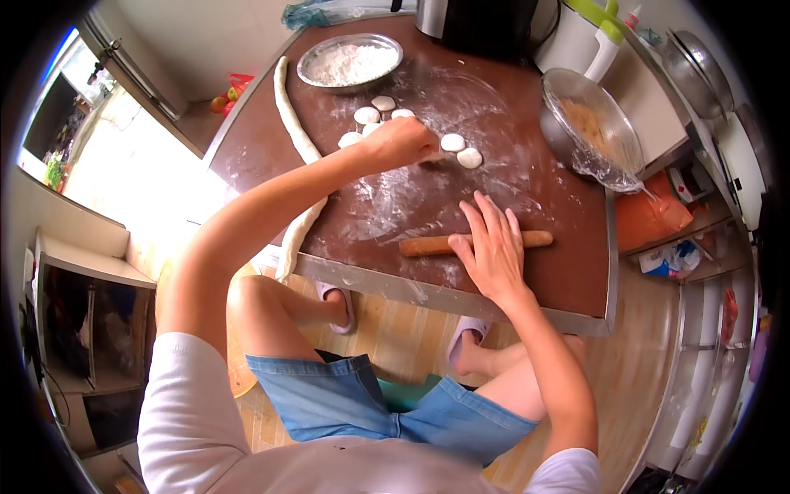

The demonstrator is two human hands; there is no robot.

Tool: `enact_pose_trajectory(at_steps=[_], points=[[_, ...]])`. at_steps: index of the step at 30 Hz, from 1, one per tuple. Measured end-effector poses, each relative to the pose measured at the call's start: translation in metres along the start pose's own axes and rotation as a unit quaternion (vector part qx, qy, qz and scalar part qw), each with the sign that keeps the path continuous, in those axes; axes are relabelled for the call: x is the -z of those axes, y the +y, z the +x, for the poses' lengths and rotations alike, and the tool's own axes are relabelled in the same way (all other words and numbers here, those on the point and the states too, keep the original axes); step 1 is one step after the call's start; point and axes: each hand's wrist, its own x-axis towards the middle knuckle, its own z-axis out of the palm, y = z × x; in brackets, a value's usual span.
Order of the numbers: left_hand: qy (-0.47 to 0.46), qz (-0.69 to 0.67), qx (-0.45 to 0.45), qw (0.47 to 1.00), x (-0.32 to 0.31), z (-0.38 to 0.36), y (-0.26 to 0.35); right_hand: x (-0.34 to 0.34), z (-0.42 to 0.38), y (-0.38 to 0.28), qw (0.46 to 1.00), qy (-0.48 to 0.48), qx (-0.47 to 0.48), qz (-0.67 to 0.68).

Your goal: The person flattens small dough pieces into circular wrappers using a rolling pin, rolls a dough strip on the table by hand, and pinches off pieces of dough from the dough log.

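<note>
My left hand (403,144) is closed, knuckles up, over the floured middle of the table. Its fingertips are hidden, so I cannot make out what they hold. Around it lie small flattened dough pieces, among them a round one (470,158) just to its right and another (366,115) beyond it. My right hand (495,251) rests across a wooden rolling pin (424,246) near the front edge, its fingers stretched out past the pin. A long dough rope (293,115) runs down the table's left side, partly covered by my left forearm.
A metal bowl of flour (350,64) stands at the back left of the brown table (568,272). To the right is a metal bowl (559,136) with filling under plastic wrap. A dark appliance (481,25) stands at the back. Shelves line the right side.
</note>
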Motion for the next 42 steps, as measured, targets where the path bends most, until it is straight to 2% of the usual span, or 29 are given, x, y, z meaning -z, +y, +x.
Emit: enact_pose_trajectory(at_steps=[1, 3, 5, 6, 7, 9, 10, 11, 12, 13, 15, 17, 19, 20, 21, 23, 25, 27, 28, 30, 31, 32, 33, 35, 37, 38, 39, 40, 42], points=[[-0.093, -0.097, 0.038, 0.990, 0.006, -0.005, -0.003, 0.004, 0.000, -0.001, 1.000, -0.009, 0.021, 0.002], [-0.262, -0.289, 0.116, 0.914, 0.020, -0.016, -0.011, 0.014, 0.004, 0.001, 0.996, -0.029, 0.069, 0.054], [-0.307, -0.234, 0.100, 0.917, 0.025, -0.016, -0.012, 0.019, 0.008, 0.007, 0.990, -0.069, 0.064, 0.105], [-0.202, -0.163, -0.052, 0.964, 0.023, -0.012, -0.026, 0.020, 0.009, 0.010, 0.989, -0.056, 0.070, 0.116], [-0.136, -0.146, 0.022, 0.980, 0.034, 0.000, -0.035, 0.021, 0.010, 0.012, 0.988, -0.058, 0.078, 0.116], [0.014, -0.125, 0.036, 0.991, 0.058, 0.026, -0.073, 0.024, 0.012, 0.016, 0.987, -0.068, 0.088, 0.118], [0.079, -0.020, 0.062, 0.995, 0.067, 0.037, -0.098, 0.025, 0.014, 0.017, 0.987, -0.061, 0.091, 0.115], [0.136, 0.086, 0.155, 0.975, 0.064, 0.052, -0.134, 0.026, 0.018, 0.018, 0.988, -0.061, 0.086, 0.114], [0.148, 0.103, 0.184, 0.966, 0.065, 0.054, -0.153, 0.026, 0.020, 0.019, 0.988, -0.062, 0.081, 0.113], [0.081, 0.170, 0.234, 0.954, 0.063, 0.059, -0.170, 0.027, 0.023, 0.022, 0.989, -0.063, 0.075, 0.111], [-0.139, 0.118, 0.328, 0.927, 0.054, 0.070, -0.190, 0.031, 0.032, 0.027, 0.991, -0.051, 0.072, 0.099], [-0.113, 0.206, 0.173, 0.956, 0.034, 0.066, -0.217, 0.035, 0.039, 0.032, 0.992, -0.037, 0.064, 0.098], [-0.101, 0.159, 0.238, 0.953, 0.041, 0.079, -0.190, 0.039, 0.049, 0.038, 0.994, -0.019, 0.059, 0.088], [-0.049, -0.027, 0.259, 0.964, 0.058, 0.075, -0.158, 0.038, 0.056, 0.044, 0.994, -0.011, 0.059, 0.087], [0.006, -0.210, 0.275, 0.938, 0.072, 0.064, -0.121, 0.038, 0.064, 0.048, 0.994, -0.002, 0.063, 0.088], [0.009, -0.164, 0.171, 0.971, 0.064, 0.056, -0.061, 0.039, 0.082, 0.051, 0.996, 0.002, 0.046, 0.071], [0.131, -0.187, -0.030, 0.973, 0.022, 0.049, -0.032, 0.040, 0.102, 0.049, 0.997, 0.001, 0.042, 0.069], [0.144, -0.062, -0.156, 0.975, 0.014, 0.041, 0.015, 0.041, 0.118, 0.044, 0.999, -0.008, 0.023, 0.038], [0.101, -0.038, -0.116, 0.987, 0.018, 0.039, 0.024, 0.042, 0.120, 0.044, 1.000, -0.014, 0.010, 0.022], [0.011, 0.008, -0.032, 0.999, 0.022, 0.035, 0.038, 0.046, 0.114, 0.044, 0.997, 0.035, 0.065, -0.004], [-0.023, 0.000, -0.036, 0.999, 0.024, 0.034, 0.037, 0.049, 0.112, 0.044, 0.994, 0.058, 0.094, -0.018], [-0.058, -0.007, -0.039, 0.998, 0.026, 0.033, 0.032, 0.056, 0.110, 0.049, 0.991, 0.022, 0.125, -0.051], [-0.093, -0.012, -0.043, 0.995, 0.031, 0.031, 0.026, 0.070, 0.102, 0.050, 0.989, -0.001, 0.108, -0.100], [-0.057, 0.058, -0.037, 0.996, 0.035, 0.026, 0.017, 0.077, 0.092, 0.072, 0.990, -0.073, 0.062, -0.107], [-0.036, 0.143, -0.026, 0.989, 0.034, 0.025, 0.018, 0.073, 0.091, 0.070, 0.995, -0.069, 0.026, -0.071], [-0.051, 0.156, 0.008, 0.986, 0.028, 0.033, 0.026, 0.069, 0.093, 0.064, 0.996, -0.076, 0.011, -0.045], [-0.035, 0.159, -0.009, 0.987, 0.023, 0.038, 0.038, 0.067, 0.094, 0.057, 0.996, -0.082, -0.005, -0.019], [-0.020, 0.162, -0.029, 0.986, 0.018, 0.044, 0.049, 0.061, 0.099, 0.056, 0.998, -0.067, -0.007, 0.018], [0.004, 0.172, -0.039, 0.984, 0.008, 0.055, 0.069, 0.061, 0.109, 0.060, 0.957, -0.153, -0.126, 0.213]])
